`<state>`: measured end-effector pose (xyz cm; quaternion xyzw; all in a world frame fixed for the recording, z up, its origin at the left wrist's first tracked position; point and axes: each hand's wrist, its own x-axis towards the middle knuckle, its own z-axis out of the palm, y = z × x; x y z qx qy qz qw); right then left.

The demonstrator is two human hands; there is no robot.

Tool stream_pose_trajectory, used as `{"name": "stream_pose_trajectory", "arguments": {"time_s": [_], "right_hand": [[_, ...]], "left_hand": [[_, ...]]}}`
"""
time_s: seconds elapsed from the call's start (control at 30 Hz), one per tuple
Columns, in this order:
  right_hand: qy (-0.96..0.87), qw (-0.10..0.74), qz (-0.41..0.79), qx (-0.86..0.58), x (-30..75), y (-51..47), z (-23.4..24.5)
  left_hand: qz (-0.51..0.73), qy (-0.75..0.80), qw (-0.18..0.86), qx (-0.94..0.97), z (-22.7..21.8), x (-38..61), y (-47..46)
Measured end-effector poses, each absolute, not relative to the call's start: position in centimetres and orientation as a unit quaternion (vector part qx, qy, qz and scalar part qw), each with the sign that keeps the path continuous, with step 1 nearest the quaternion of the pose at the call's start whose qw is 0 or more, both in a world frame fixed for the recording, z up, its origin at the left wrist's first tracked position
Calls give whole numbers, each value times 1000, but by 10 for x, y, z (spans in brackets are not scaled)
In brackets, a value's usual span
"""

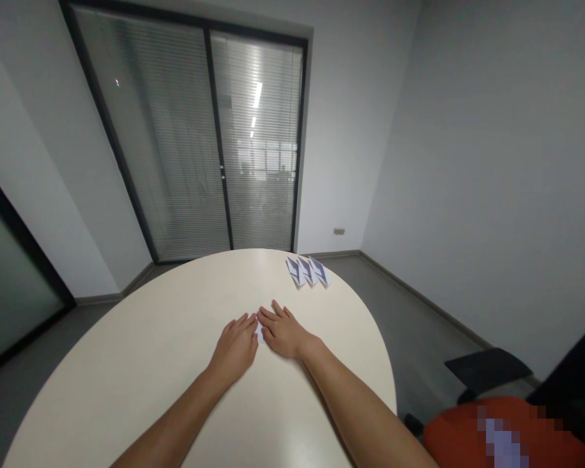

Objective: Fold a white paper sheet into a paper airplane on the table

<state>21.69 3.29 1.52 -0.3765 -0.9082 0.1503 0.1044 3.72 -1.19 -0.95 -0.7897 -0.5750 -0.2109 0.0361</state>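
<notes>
A small piece of white paper (260, 333) lies on the round table, mostly covered by my fingers. My left hand (235, 341) holds it from the left, the index finger at its far end and the thumb lower down, pinning it to the tabletop. From the right, my right hand (283, 331) lies palm down with spread fingers, its index fingertip touching the paper's far end near the left fingertips. Beyond the right hand, three folded paper pieces (307, 271), white with bluish-purple parts, lie in a row near the far edge.
The cream round table (141, 364) fills the lower middle, its curved edge running close to the folded pieces. An orange-seated chair (448, 426) with a black armrest (490, 370) stands at the lower right. Behind the table is a glass partition (258, 195) with blinds.
</notes>
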Motion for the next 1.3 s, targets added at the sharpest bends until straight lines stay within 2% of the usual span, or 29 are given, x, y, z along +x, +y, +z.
{"name": "stream_pose_trajectory", "arguments": {"time_s": [0.5,0.73,1.07,1.3], "right_hand": [[-915,128,139,-358,215,42,13],[-901,51,160,-399,210,35,24],[-884,-3,199,-423,216,16,31],[-888,19,192,-418,203,12,26]], "left_hand": [[-156,-613,22,-774,4,43,-21],[-141,-623,27,-769,4,43,-22],[-120,-635,9,-763,8,37,-19],[-137,-624,5,-770,4,34,-15]]}}
